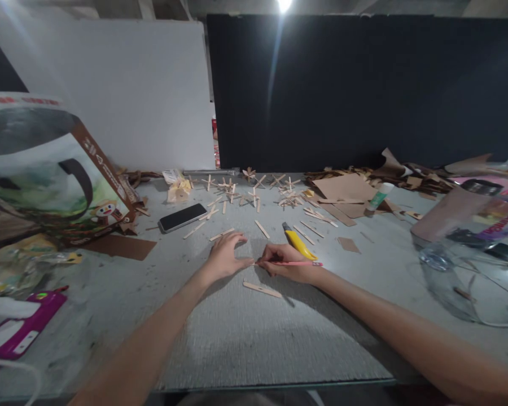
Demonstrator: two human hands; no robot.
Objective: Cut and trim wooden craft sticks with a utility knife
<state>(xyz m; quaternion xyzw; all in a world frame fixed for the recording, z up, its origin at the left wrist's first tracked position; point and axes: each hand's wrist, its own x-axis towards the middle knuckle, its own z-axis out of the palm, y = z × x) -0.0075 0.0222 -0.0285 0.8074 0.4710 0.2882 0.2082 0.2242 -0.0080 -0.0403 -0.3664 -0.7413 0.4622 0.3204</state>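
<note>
Pencil, pink (296,263), one: held in the right hand (288,255), fingers clamped low on the shaft, eraser end pointing back over the wrist; a grip this near the point presumably gives fine control. Left hand (226,255): thumb and fingers apart, curved, thumb tip just beside the pencil point, perhaps to steady something there.

Wooden stick (262,289), one: flat on the tabletop (237,344), on the near side of both hands, touched by neither. Utility knife, yellow (300,243): lying just beyond the right hand, probably parked there for easy reach. Loose stick (261,229): beyond the gap between the hands. Crossed sticks (254,196), several: grouped farther back, likely to leave the near area free for handwork. Phone (182,217): lying beyond the left hand, screen dark.

Defects of view: pencil point small and crowded by fingertips; whether a sliver of wood lies under it cannot be told. Right hand's lower fingers tucked from sight. Crossed sticks overlap, so no count. Printed bag (51,175) cut off at left.
</note>
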